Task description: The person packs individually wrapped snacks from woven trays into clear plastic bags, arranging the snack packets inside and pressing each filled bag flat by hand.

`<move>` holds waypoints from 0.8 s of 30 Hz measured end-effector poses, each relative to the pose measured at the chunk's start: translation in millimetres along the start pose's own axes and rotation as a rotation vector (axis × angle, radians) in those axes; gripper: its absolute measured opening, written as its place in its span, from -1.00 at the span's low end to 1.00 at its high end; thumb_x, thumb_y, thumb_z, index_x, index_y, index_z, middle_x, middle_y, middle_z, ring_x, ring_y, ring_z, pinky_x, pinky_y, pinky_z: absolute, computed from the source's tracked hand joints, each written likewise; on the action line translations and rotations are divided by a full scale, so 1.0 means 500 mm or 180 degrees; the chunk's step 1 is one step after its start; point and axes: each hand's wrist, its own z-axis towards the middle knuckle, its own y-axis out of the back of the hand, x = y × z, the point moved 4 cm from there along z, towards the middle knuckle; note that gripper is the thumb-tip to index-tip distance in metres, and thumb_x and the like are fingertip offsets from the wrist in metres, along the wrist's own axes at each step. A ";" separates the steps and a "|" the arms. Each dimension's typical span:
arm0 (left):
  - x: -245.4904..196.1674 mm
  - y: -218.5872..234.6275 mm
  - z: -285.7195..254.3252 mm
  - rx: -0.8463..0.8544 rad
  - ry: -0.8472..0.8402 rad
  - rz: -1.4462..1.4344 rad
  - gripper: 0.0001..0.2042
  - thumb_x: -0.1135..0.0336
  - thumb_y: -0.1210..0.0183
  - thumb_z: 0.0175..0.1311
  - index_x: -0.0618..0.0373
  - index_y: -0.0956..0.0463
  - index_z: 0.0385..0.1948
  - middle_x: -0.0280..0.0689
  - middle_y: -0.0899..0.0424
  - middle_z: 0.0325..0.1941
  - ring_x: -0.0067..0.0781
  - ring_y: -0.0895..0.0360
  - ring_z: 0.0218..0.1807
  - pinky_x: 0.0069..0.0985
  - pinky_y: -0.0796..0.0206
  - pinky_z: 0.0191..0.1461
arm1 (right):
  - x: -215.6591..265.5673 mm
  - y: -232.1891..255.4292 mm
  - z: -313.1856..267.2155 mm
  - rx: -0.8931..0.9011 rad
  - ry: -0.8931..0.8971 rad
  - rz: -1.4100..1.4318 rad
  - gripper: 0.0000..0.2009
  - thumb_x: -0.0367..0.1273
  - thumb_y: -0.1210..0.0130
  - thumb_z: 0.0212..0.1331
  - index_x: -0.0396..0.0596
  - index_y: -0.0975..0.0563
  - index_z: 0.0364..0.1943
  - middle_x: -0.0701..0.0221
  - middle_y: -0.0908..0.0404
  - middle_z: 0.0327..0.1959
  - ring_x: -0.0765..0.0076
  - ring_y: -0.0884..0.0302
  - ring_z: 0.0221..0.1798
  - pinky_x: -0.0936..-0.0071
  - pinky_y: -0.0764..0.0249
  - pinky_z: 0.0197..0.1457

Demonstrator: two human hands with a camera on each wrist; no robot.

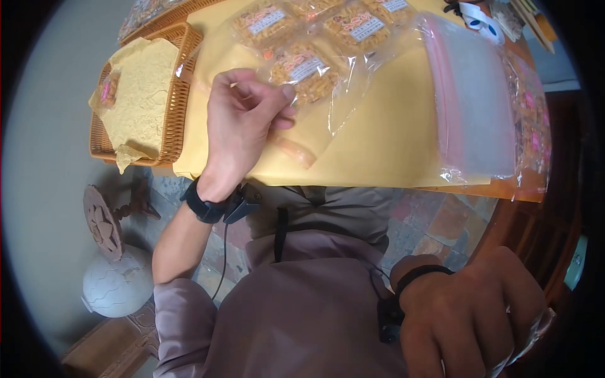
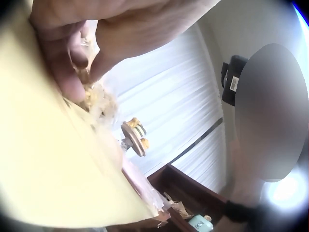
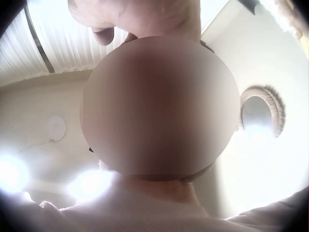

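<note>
My left hand (image 1: 242, 123) rests over the yellow table covering, its fingers loosely curled and its thumb tip overlapping a snack pack (image 1: 305, 75) with a white label. That pack lies in a large clear plastic bag (image 1: 343, 104) along with several similar packs (image 1: 265, 25). In the left wrist view, the fingertips of the left hand (image 2: 79, 58) are close to the yellow surface, right beside the crinkled pack (image 2: 101, 104). My right hand (image 1: 466, 315) is raised off the table at the lower right. Its curled fingers hold a shiny clear plastic wrapper (image 1: 541, 331), mostly hidden by the hand.
A wicker basket (image 1: 173, 120) lined with yellow paper holds one small pack (image 1: 108, 89) on the left. Flat clear bags (image 1: 472, 107) lie at the right, beside more packed snacks (image 1: 529, 120). White-handled scissors (image 1: 482, 25) sit at the back right. A round pale stool (image 1: 116, 283) stands below left.
</note>
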 end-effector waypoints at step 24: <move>0.005 0.020 -0.036 0.0382 0.0155 0.0010 -0.53 0.58 -0.30 0.30 0.32 -0.35 0.22 -0.28 -0.53 0.00 -0.62 -0.49 0.06 -0.65 -0.44 0.13 | -0.023 -0.027 -0.042 0.0574 0.1669 -0.2900 -0.60 -0.50 0.03 0.31 -0.05 -0.41 -0.77 0.36 -0.39 -0.78 0.36 -0.44 -0.62 0.37 -0.64 -0.11</move>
